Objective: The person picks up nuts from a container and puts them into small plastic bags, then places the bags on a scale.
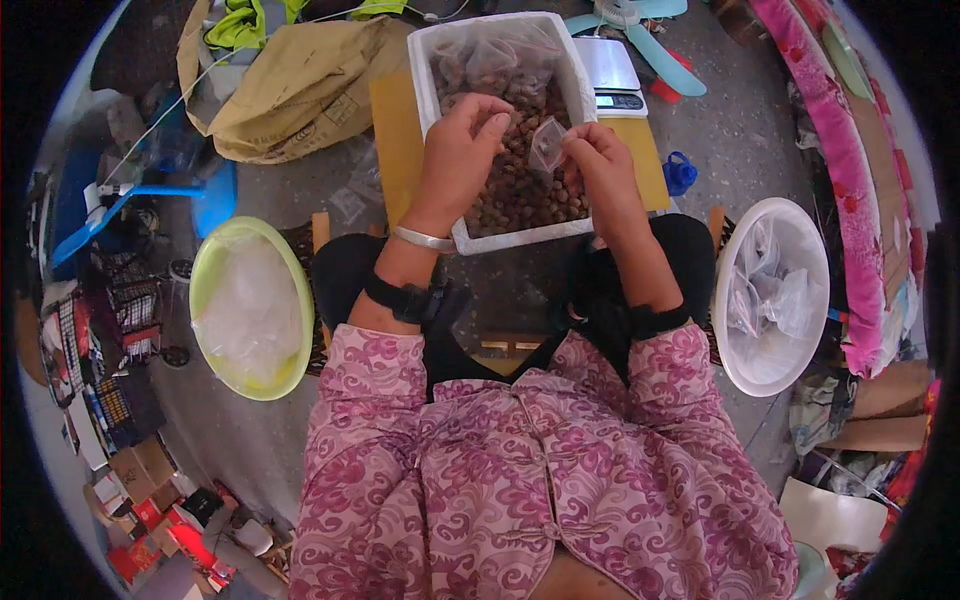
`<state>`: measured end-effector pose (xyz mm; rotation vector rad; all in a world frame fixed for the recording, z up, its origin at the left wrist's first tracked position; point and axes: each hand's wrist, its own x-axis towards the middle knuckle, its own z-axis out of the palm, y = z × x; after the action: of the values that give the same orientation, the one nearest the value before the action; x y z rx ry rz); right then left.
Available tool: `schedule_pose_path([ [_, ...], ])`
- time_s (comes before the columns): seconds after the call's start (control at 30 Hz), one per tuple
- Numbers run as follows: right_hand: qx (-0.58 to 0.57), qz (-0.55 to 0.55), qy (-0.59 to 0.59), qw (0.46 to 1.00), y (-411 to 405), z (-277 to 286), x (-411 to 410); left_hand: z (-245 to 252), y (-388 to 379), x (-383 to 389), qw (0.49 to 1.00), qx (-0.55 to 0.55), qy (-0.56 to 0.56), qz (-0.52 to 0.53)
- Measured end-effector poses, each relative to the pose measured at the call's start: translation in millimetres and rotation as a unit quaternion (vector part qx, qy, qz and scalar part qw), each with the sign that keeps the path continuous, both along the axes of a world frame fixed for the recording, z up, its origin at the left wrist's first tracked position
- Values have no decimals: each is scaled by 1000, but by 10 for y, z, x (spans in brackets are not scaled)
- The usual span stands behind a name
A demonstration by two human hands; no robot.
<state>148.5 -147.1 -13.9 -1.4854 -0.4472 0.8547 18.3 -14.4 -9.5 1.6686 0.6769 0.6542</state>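
My right hand (pixel 604 161) pinches the rim of a small clear plastic zip bag (pixel 547 146), whose mouth looks spread. Below it is a white foam box (pixel 517 241) filled with small brown nuts or seeds (pixel 514 199). My left hand (pixel 466 142) hangs over the left part of this box, fingers bent towards the thumb. Whether something small sits between those fingertips cannot be made out. Larger clear bags of the same brown pieces (pixel 499 64) lie at the far end of the box.
A digital scale (pixel 619 75) stands right of the box on a yellow board (pixel 652 161), near a blue fan (pixel 652 52). A green basin (pixel 304 330) of clear bags is left; a white basin (pixel 821 322) of bags is right. A tan sack (pixel 292 90) lies far left.
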Motion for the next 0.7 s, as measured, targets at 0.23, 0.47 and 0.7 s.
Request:
schedule_pose_path([
  [0.23, 6, 27, -10, 1000, 33, -60, -19, 57, -125, 27, 983, 157, -65, -64],
  [0.47, 34, -29, -2, 999, 19, -25, 32, -86, 114, -25, 984, 175, -4, 12],
  [0.7, 70, -44, -13, 996, -18, -65, 102, -359, 101, -52, 924, 349, 136, -83],
])
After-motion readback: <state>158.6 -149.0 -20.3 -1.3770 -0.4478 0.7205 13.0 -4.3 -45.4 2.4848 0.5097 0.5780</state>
